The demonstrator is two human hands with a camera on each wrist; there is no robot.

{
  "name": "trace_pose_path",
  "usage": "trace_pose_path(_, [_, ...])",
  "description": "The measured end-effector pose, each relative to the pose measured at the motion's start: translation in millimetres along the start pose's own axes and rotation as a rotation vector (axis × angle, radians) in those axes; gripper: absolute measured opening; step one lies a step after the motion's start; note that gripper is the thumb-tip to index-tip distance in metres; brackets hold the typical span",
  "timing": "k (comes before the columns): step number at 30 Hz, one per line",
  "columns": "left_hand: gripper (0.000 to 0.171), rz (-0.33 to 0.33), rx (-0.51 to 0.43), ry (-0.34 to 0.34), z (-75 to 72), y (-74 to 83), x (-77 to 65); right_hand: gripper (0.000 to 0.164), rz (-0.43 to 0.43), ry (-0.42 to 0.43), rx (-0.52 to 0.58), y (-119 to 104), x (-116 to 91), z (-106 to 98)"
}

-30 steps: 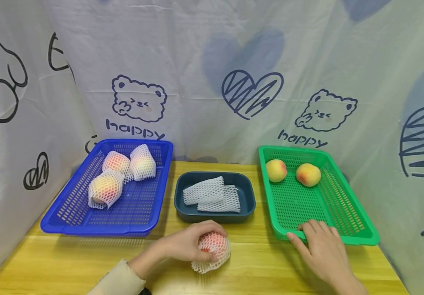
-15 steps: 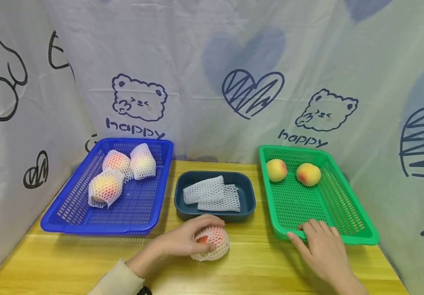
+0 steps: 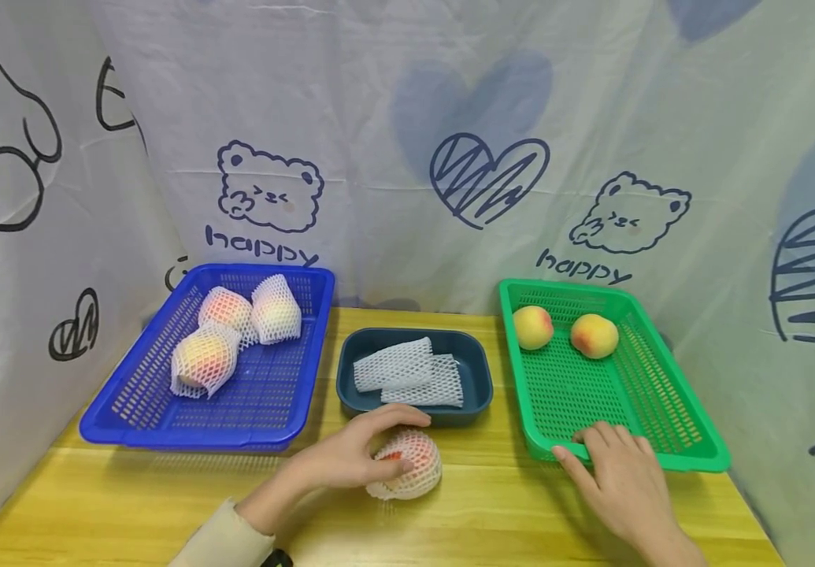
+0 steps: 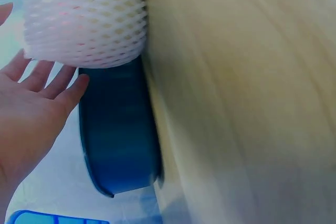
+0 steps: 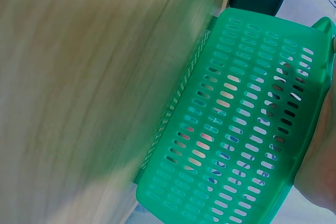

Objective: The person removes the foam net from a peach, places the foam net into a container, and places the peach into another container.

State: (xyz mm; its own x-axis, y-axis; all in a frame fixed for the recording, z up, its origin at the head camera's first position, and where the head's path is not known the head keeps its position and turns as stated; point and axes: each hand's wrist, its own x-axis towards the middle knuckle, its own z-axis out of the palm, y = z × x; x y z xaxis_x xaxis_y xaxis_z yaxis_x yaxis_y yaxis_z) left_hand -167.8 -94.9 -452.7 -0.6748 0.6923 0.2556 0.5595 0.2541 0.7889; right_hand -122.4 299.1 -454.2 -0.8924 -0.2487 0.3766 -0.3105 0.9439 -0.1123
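A peach in a white foam net (image 3: 414, 465) sits on the table in front of the dark blue tray. My left hand (image 3: 357, 453) is beside it, thumb and fingers spread loosely around its left side. In the left wrist view the netted peach (image 4: 86, 22) stands just past the extended fingers (image 4: 58, 82). My right hand (image 3: 623, 480) holds the near rim of the green basket (image 3: 542, 441), fingers bent over it to the inside. Through the slots of the basket wall (image 5: 226, 124), parts of these fingers show in the right wrist view.
The blue basket (image 3: 187, 437) at left holds several netted peaches (image 3: 205, 358). Two flat foam nets (image 3: 393, 366) lie in the dark blue tray (image 3: 474, 402) at centre. Two bare peaches (image 3: 594, 336) lie far back in the green basket. A printed curtain (image 3: 379, 260) hangs behind.
My left hand has moved the netted peach slightly away from me, toward the tray, and its fingers have loosened from it. The right hand has stayed on the green basket's rim.
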Motion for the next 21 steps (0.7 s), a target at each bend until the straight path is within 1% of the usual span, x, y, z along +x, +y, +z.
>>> trace_pose_path(4, [0.05,0.026,-0.002,0.062,-6.5,7.8,-2.8,0.036,0.0,0.001,0.0,0,0,0])
trace_pose_path(8, [0.046,0.018,0.014,0.143,-14.7,16.4,-7.6,0.036,0.003,0.004,-0.004,0,-1,1])
trace_pose_path(14, [0.044,0.05,0.093,0.254,-27.4,22.2,-20.4,0.036,0.001,0.01,-0.002,1,-1,1])
trace_pose_path(21, [0.049,0.026,0.213,0.354,-44.9,30.1,-42.0,0.036,0.003,0.003,-0.003,1,-1,1])
